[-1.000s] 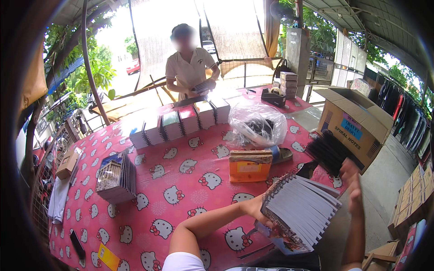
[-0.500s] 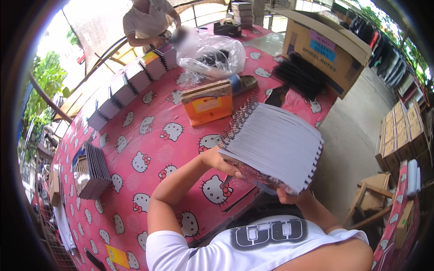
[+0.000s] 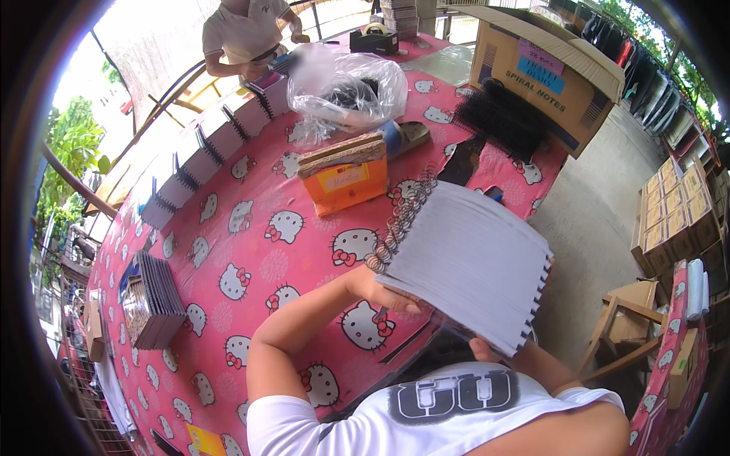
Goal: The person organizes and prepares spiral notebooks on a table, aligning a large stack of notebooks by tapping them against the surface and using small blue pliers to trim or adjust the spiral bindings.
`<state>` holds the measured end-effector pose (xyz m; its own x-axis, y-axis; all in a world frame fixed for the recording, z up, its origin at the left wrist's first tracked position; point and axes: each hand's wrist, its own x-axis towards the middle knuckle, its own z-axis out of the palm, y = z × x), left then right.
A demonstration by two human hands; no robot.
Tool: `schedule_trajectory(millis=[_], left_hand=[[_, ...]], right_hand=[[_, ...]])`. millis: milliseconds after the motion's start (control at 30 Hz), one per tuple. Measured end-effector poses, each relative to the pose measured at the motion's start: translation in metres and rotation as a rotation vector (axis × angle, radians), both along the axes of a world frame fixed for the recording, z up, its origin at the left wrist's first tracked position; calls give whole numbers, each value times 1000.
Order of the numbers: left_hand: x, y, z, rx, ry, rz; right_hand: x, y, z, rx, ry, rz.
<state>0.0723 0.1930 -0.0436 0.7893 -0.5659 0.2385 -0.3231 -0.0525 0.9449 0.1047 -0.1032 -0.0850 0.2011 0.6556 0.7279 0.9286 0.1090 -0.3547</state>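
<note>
A thick stack of spiral notebooks (image 3: 468,254), white pages showing, is held up between both my hands. Bronze-coloured coils run down its left side, and black coil ends line its right edge. My left hand (image 3: 386,293) grips the lower left corner, thumb along the near edge. At the lower right corner my right hand (image 3: 484,351) holds the stack; its thumb shows, and most of its fingers are hidden by the pages. Beyond the stack, an orange box (image 3: 346,182) with brown cardboard along its top stands on the table.
The pink patterned tablecloth (image 3: 251,281) bears a notebook stack (image 3: 156,304) on the left and a row of notebooks (image 3: 205,156) at the back left. A clear plastic bag (image 3: 353,91), black coils (image 3: 502,121) and a large carton (image 3: 544,83) lie farther back. Another person (image 3: 247,34) stands opposite.
The notebook stack has tilted and shifted slightly right and down, hiding most of the patterned covers under its near edge. My right hand has moved a little lower with it.
</note>
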Motion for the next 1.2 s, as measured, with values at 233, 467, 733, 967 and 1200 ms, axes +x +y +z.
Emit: schedule_trajectory(millis=[233,467,733,967,1200], left_hand=[[-7,2,-3,46,-219,112],[-78,-1,94,-810,412,816],[-162,80,106,-790,815,1209],[-190,83,72,-694,872,1395],[-179,86,82,-578,912,1430]], right_hand=[[9,-7,20,-188,280,63],[47,114,142,-48,1533,461],[-5,268,89,-509,2080,772],[-12,280,70,-766,1930,833],[70,228,109,-822,801,639]])
